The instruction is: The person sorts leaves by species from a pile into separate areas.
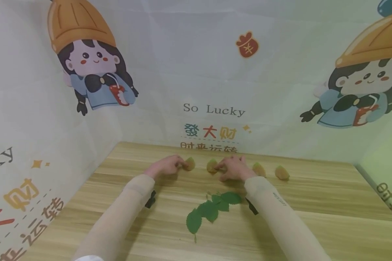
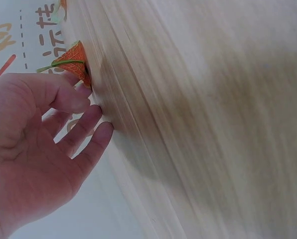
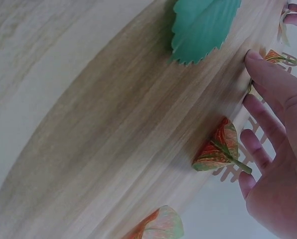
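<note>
Several orange-red lantern-shaped pods with veined husks and green stems lie in a row along the table's back edge. My left hand point(image 1: 167, 165) reaches to the leftmost pod point(image 1: 190, 164), fingertips at its side; in the left wrist view that pod point(image 2: 76, 60) shows beyond the thumb, the contact partly hidden. Bent forward, my right hand point(image 1: 234, 168) has a fingertip against the neighbouring pod point(image 1: 211, 165). In the right wrist view its thumb and forefinger are apart, with a greenish edge point(image 3: 249, 86) partly hidden between them. Another pod point(image 3: 221, 148) lies beneath the other fingers.
A green leafy sprig point(image 1: 208, 211) with toothed leaves lies mid-table, between the forearms. The rightmost pod point(image 1: 282, 173) sits right of the right hand. A printed cloth point(image 1: 156, 79) hangs behind and beside the wooden table point(image 1: 326, 195).
</note>
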The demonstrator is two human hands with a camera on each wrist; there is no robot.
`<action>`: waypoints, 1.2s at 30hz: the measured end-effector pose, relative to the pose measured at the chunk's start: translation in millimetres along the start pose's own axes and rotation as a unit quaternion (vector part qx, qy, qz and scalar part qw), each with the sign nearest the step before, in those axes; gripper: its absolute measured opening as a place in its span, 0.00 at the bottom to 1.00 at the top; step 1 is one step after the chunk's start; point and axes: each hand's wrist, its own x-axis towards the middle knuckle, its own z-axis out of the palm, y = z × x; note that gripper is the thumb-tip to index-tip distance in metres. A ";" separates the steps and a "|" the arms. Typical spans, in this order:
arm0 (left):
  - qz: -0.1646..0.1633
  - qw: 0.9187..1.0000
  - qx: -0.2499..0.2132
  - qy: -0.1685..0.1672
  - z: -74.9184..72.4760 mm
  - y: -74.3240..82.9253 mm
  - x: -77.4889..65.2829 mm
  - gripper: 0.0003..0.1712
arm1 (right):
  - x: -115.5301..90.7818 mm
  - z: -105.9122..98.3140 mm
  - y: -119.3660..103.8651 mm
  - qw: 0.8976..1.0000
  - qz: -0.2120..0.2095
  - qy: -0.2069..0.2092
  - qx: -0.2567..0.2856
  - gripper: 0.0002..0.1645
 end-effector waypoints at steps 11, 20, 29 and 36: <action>0.006 1.000 0.012 -0.008 0.5 -4.0 2.6 0.33 | 0.8 3.4 5.1 1.000 -0.008 0.018 0.012 0.29; -0.009 1.000 -0.009 -0.014 1.4 -4.5 1.6 0.35 | -0.2 4.4 5.0 0.999 -0.012 0.027 0.022 0.30; -0.024 0.999 -0.032 -0.027 2.9 -5.1 -1.7 0.39 | -3.8 5.8 6.6 0.998 -0.021 0.036 0.054 0.32; -0.038 0.998 -0.049 -0.032 -1.8 -2.5 -4.2 0.40 | -8.6 -4.4 -1.7 0.994 -0.045 0.071 0.063 0.34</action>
